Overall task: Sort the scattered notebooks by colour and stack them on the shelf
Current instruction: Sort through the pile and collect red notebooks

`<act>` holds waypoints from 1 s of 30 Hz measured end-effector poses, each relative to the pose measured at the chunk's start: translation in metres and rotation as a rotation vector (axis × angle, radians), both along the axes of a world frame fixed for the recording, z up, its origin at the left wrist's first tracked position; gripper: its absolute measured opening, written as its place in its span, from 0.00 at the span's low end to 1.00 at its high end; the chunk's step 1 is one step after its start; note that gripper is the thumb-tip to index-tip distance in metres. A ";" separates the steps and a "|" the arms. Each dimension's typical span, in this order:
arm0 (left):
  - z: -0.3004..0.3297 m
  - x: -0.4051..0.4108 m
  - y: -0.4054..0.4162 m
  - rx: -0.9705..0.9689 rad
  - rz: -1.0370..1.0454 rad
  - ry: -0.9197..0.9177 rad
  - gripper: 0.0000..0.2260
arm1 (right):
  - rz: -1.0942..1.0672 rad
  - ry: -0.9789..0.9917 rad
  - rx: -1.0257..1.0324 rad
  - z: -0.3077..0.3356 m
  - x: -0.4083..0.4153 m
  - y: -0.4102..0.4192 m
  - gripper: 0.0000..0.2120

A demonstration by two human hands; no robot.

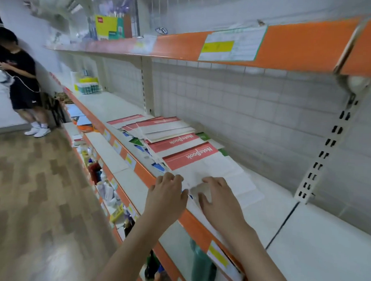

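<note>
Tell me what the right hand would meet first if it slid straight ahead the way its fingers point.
Probably nothing new: the right hand already lies on the nearest red notebook, so it would run up that cover toward its red title band, then the overlapping red notebooks beyond.

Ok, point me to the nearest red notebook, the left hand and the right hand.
nearest red notebook (pixel 190 156), head view, on its red title band.
left hand (pixel 167 194), head view, back of hand.
right hand (pixel 218 202), head view, back of hand.

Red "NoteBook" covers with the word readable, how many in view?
2. One on the nearest notebook, whose near end both hands touch, left hand and right hand; one just behind it. More red covers farther back may hide theirs.
</note>
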State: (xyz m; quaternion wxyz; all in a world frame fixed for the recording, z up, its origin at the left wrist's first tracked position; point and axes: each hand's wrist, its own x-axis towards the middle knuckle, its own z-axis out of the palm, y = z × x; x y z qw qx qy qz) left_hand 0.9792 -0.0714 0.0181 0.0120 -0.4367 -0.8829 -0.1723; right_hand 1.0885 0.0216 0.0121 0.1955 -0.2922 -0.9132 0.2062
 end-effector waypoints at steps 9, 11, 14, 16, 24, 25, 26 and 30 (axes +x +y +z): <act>-0.006 -0.041 0.048 0.029 -0.103 0.010 0.18 | -0.102 -0.095 0.031 -0.020 -0.025 0.039 0.19; -0.008 -0.051 0.057 0.029 -0.136 0.016 0.18 | -0.135 -0.111 0.041 -0.022 -0.027 0.046 0.19; -0.009 -0.070 0.073 0.013 -0.182 0.061 0.18 | -0.197 -0.113 0.051 -0.022 -0.032 0.054 0.19; -0.007 -0.082 0.085 0.001 -0.221 0.093 0.17 | -0.243 -0.116 0.056 -0.021 -0.039 0.058 0.20; 0.011 -0.132 0.121 -0.034 -0.450 0.128 0.17 | -0.452 -0.114 0.047 -0.010 -0.091 0.062 0.22; 0.012 -0.138 0.124 -0.043 -0.471 0.129 0.17 | -0.472 -0.111 0.054 -0.011 -0.099 0.063 0.24; 0.013 -0.145 0.127 -0.049 -0.491 0.124 0.18 | -0.494 -0.111 0.060 -0.012 -0.107 0.064 0.26; 0.015 -0.168 0.137 -0.083 -0.574 0.112 0.18 | -0.571 -0.108 0.016 -0.015 -0.133 0.066 0.22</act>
